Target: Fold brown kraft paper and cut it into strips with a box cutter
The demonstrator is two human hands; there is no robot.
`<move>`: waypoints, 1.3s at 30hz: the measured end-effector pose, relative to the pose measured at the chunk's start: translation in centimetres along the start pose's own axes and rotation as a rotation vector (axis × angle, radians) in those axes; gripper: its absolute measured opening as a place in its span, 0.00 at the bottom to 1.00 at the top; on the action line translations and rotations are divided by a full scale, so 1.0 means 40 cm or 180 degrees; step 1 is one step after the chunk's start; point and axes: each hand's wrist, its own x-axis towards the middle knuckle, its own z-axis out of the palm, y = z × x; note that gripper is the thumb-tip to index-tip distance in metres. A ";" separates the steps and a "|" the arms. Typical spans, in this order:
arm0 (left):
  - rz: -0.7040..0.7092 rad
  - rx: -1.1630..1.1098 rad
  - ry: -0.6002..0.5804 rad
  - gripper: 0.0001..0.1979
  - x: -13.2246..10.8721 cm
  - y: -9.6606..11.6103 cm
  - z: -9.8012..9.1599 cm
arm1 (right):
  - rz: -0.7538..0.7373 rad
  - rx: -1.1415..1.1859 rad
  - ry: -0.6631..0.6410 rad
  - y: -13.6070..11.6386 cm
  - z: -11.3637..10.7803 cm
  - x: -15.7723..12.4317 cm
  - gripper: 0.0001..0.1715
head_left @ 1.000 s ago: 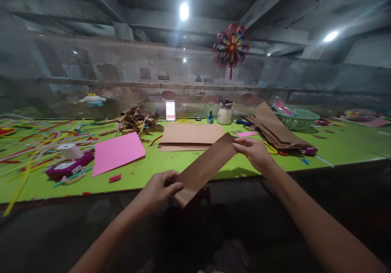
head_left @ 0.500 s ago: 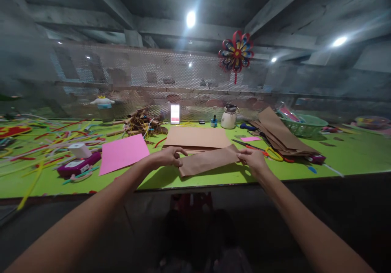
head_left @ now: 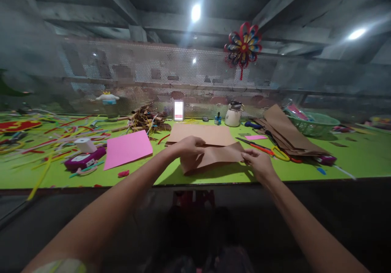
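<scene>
A folded piece of brown paper (head_left: 218, 156) is held in front of me, its surface bent and its left end tilted up off the table. My left hand (head_left: 191, 146) has its fingers curled over the left part of the paper; its fingertips are partly hidden. The right end of the same paper is pinched between thumb and fingers of my right hand (head_left: 258, 163). Right behind it lies a stack of brown paper sheets (head_left: 201, 133), partly covered by my left hand and the held piece.
Pink paper (head_left: 128, 149) lies at left beside a purple box (head_left: 85, 159) and scattered pipe cleaners. At right are scissors (head_left: 279, 153), more brown sheets (head_left: 287, 130) and a green basket (head_left: 317, 124). Behind stand a phone (head_left: 179, 110), a small blue bottle (head_left: 218, 119) and a white pot (head_left: 233, 114).
My left hand has moved from the paper's left end up and over its top, and the paper has bent. My right hand keeps its pinch. The view has shifted slightly.
</scene>
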 end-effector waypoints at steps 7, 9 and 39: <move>0.0029 -0.0193 -0.0314 0.35 0.039 0.088 -0.004 | -0.0170 0.0167 -0.0193 -0.033 -0.010 -0.001 0.22; 0.0054 -0.0244 -0.0523 0.33 0.039 0.085 0.006 | -0.0177 0.0213 -0.0218 -0.040 -0.017 0.003 0.23; 0.0449 -0.0553 -0.0610 0.21 -0.028 0.038 0.014 | 0.0101 0.0530 -0.0674 -0.070 -0.011 -0.016 0.21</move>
